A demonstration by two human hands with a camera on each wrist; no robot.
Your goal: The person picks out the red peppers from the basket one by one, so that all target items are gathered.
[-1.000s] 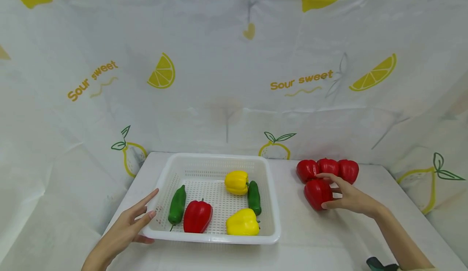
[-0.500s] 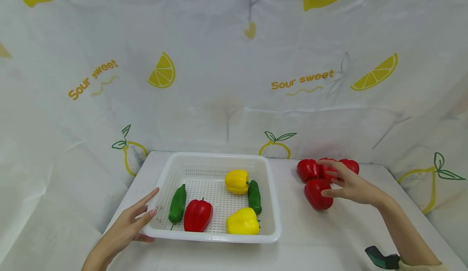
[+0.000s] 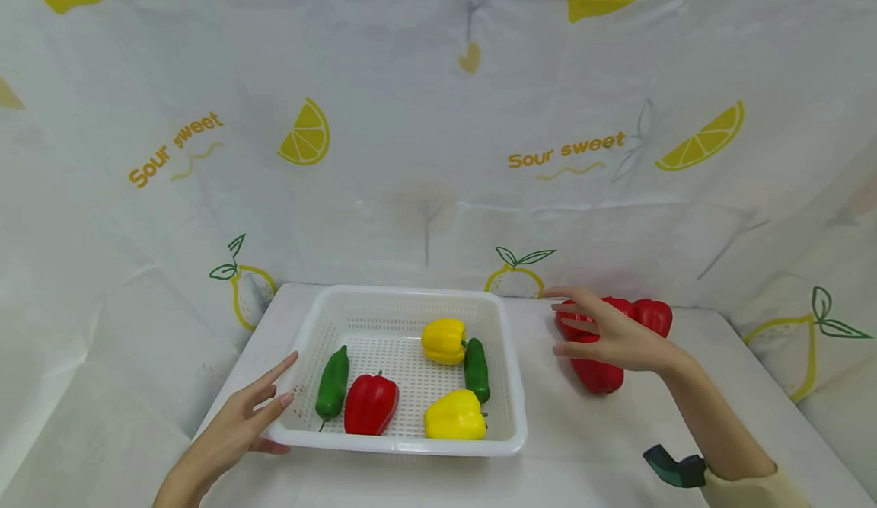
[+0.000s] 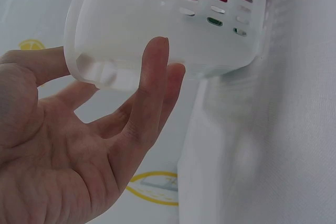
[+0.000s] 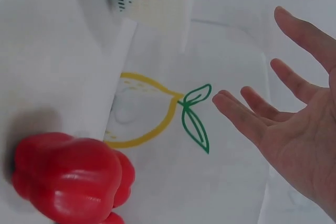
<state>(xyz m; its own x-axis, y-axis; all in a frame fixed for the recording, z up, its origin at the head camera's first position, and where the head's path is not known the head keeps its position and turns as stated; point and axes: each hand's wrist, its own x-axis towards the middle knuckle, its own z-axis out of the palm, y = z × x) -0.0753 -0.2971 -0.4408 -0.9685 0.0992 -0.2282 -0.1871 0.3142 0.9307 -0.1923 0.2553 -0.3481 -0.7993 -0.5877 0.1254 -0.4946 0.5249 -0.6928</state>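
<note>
Peppers: nine [image 3: 371, 404], basket [image 3: 404, 298] one.

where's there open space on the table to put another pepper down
Bare table lies between the white basket and the red peppers, and along the near edge in front of both. The basket's back left corner is free too. The far right corner is crowded with peppers under the right hand.

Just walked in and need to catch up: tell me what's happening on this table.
A person is handling peppers at a white basket. The left hand rests open against the basket's near left corner. The right hand hovers open and empty over the red peppers grouped on the table to the basket's right. The basket holds one red pepper, two yellow and two green ones.
</note>
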